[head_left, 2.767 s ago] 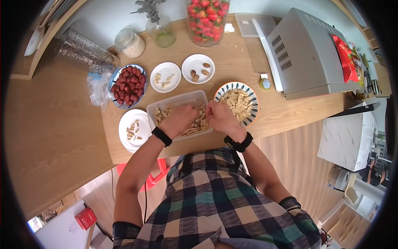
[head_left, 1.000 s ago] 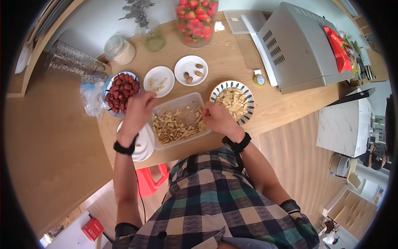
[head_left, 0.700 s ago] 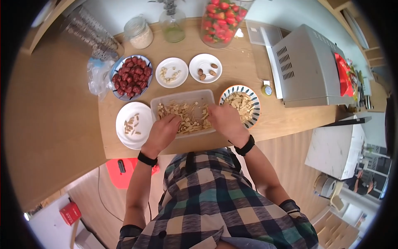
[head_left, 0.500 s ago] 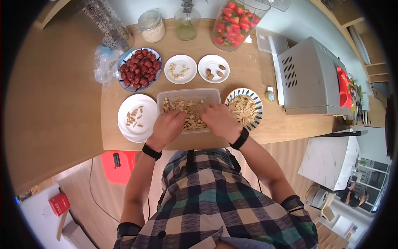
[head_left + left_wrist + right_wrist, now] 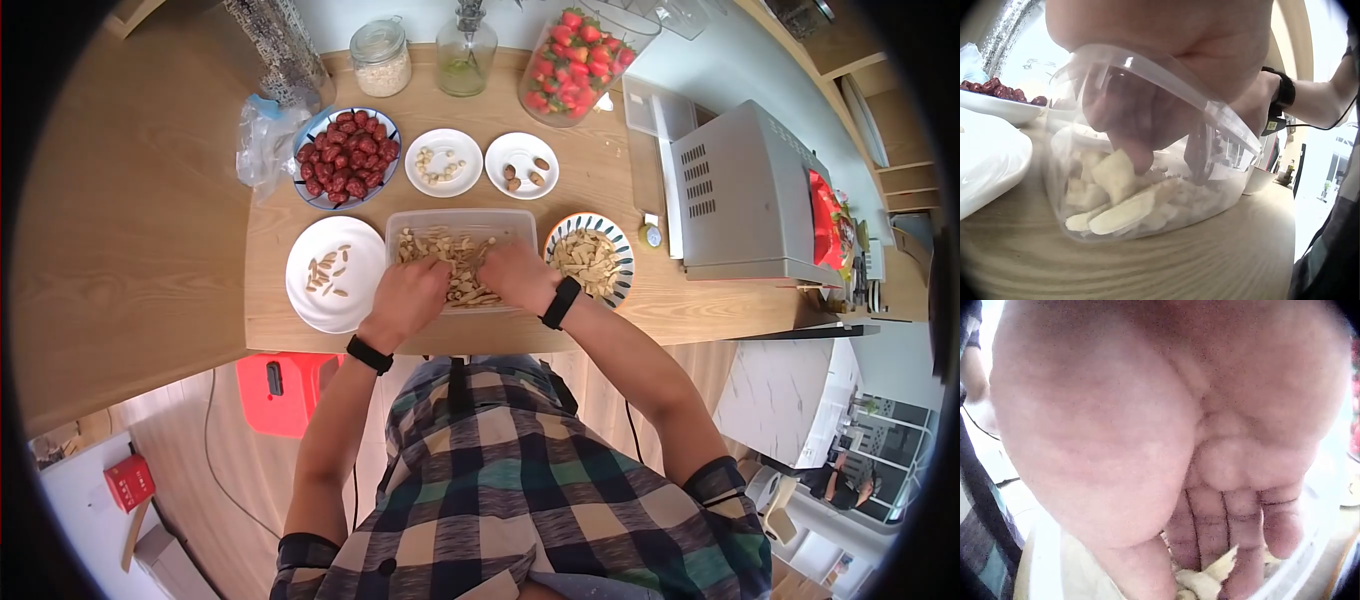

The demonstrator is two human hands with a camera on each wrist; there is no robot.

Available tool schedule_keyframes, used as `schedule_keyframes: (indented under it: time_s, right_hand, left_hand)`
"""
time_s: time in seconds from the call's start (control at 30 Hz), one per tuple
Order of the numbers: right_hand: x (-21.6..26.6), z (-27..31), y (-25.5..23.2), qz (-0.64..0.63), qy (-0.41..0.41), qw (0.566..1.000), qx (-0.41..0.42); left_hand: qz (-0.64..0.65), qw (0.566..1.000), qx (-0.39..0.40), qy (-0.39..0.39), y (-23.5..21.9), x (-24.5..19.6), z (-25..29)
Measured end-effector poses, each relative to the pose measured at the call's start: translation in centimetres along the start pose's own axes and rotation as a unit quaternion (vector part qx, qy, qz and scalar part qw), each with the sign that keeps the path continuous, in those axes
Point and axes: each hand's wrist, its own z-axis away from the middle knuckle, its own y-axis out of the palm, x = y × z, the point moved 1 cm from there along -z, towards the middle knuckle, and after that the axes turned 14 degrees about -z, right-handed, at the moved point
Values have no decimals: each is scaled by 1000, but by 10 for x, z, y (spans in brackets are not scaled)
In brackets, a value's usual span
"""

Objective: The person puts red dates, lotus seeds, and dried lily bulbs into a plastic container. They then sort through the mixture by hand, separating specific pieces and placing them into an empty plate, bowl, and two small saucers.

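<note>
A clear plastic container [image 5: 517,228] holding pale dried slices [image 5: 465,290] stands near the table's front edge. Over its left part is my left hand [image 5: 412,292], its fingers reaching down inside; through the wall in the left wrist view, a fingertip of the left hand [image 5: 1141,112] touches a pale slice [image 5: 1115,175]. At the container's right side, my right hand [image 5: 518,274] dips in too. The right wrist view shows the right hand [image 5: 1166,437] with thumb and fingers bent round a pale slice [image 5: 1207,584]; the fingertips are partly hidden.
Right of the container is a patterned bowl [image 5: 628,262] of slices; left, a white plate [image 5: 350,302] with brown pieces. Behind stand a plate of red dates [image 5: 350,158], two small plates [image 5: 443,188] [image 5: 515,188], a strawberry container [image 5: 580,75] and a grey appliance [image 5: 745,200].
The left hand has come back from beside the small plate to the container. Both hands now work inside it, and the right hand has shifted slightly. The head view has turned.
</note>
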Motion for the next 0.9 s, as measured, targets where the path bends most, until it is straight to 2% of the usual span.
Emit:
schedule_keyframes:
  time_s: [0.13,0.2,0.33,0.4,0.43,0.5,0.53,0.57,0.6,0.63,0.7,0.73,0.8,0.83,0.9]
  right_hand:
    - [-4,2,7,-72,4,997,-4]
    - [-11,7,6,-160,-31,986,-20]
    - [-16,13,2,-216,-14,976,-39]
    - [-20,15,2,-275,-36,955,-109]
    - [-21,16,1,-275,-35,955,-109]
    - [-24,17,-2,-364,-38,917,-162]
    - [-23,20,-9,-364,-38,917,-162]
    - [-21,25,-20,-480,21,866,-140]
    - [-20,28,-24,-588,79,797,-114]
    - [-21,30,-21,-588,80,797,-115]
    - [-23,34,-13,-795,83,586,-130]
    - [-22,37,-12,-795,85,586,-131]
    - [-20,41,-12,-893,59,428,-127]
    - [-19,42,-11,-893,58,428,-128]
    - [-18,41,-7,-905,75,400,-122]
  left_hand:
    - [0,1000,4,-5,2,0,0]
    - [-1,1000,3,-7,2,0,-1]
    - [0,1000,-1,-4,2,0,0]
    - [19,1000,0,-11,2,-1,0]
    - [19,1000,0,-11,2,-1,0]
    - [19,1000,4,-16,2,-1,0]
    - [19,1000,3,-15,2,-1,-1]
    - [12,1000,-2,-15,2,-1,-1]
    - [6,1000,-6,-15,2,-1,0]
    - [7,1000,-7,-13,1,-2,-1]
    - [7,1000,1,-17,-1,-3,-1]
    - [7,1000,1,-15,-2,-3,-1]
    - [8,1000,5,-21,-2,-4,-2]
    - [7,1000,4,-20,-3,-4,-2]
    - [31,999,4,-24,-4,-3,-3]
